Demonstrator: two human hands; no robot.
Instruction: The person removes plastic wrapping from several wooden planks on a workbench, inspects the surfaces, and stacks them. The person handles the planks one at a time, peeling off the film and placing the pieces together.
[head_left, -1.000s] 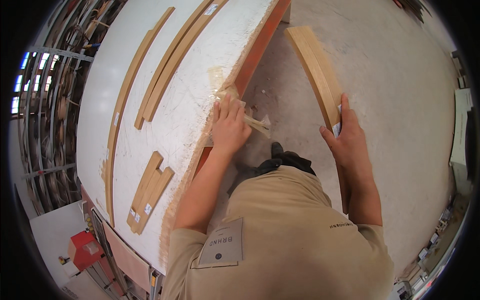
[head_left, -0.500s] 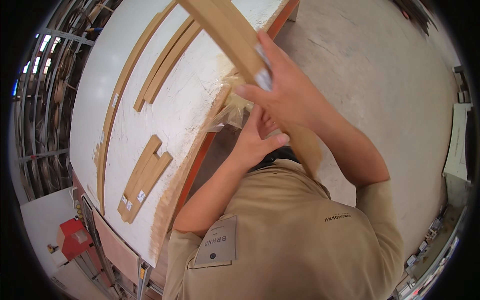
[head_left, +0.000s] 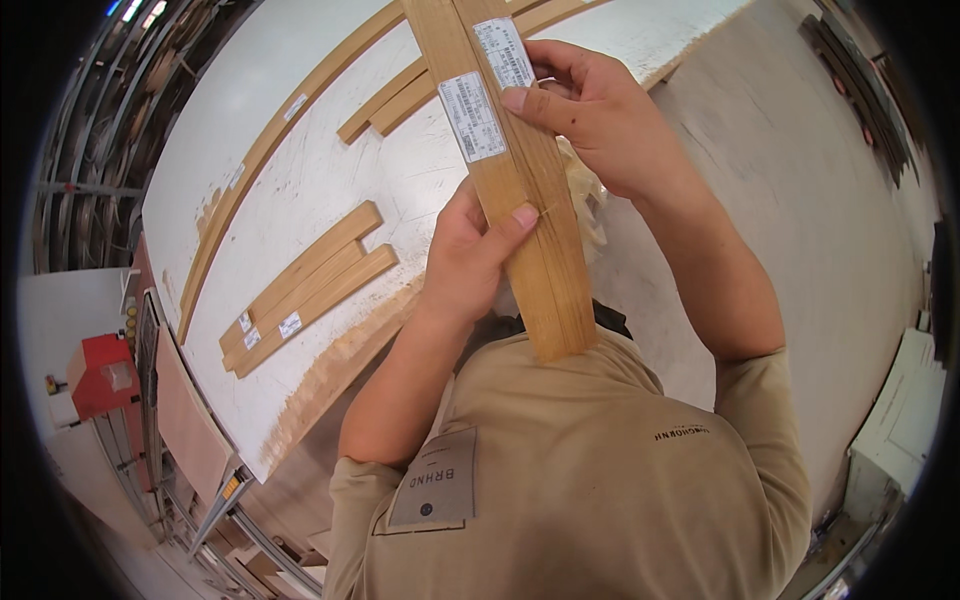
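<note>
A long light-brown wooden strip (head_left: 545,240) slants up in front of me, its near end by my shirt. A lengthwise line divides it; I cannot tell whether it is two strips side by side. Two white printed labels (head_left: 474,117) lie on its upper part, one either side of that line. My left hand (head_left: 470,250) is closed round the strip's left side, thumb on top and fingers underneath. My right hand (head_left: 585,105) pinches the right edge beside the upper label, thumb at that label's lower corner. The strip's far end is out of view.
Several more wooden strips (head_left: 310,285) lie on the white table (head_left: 300,180), some labelled. Its worn brown edge (head_left: 335,385) runs close on my left. Clear plastic film (head_left: 585,190) hangs behind the strip. A rack (head_left: 95,130) stands at the far left, with a red box-like thing (head_left: 103,375) below.
The strip has turned so its labels face me. My left hand, apart with fingers loosely curled before, now grips it. My right hand has shifted up, and the view has swung slightly.
</note>
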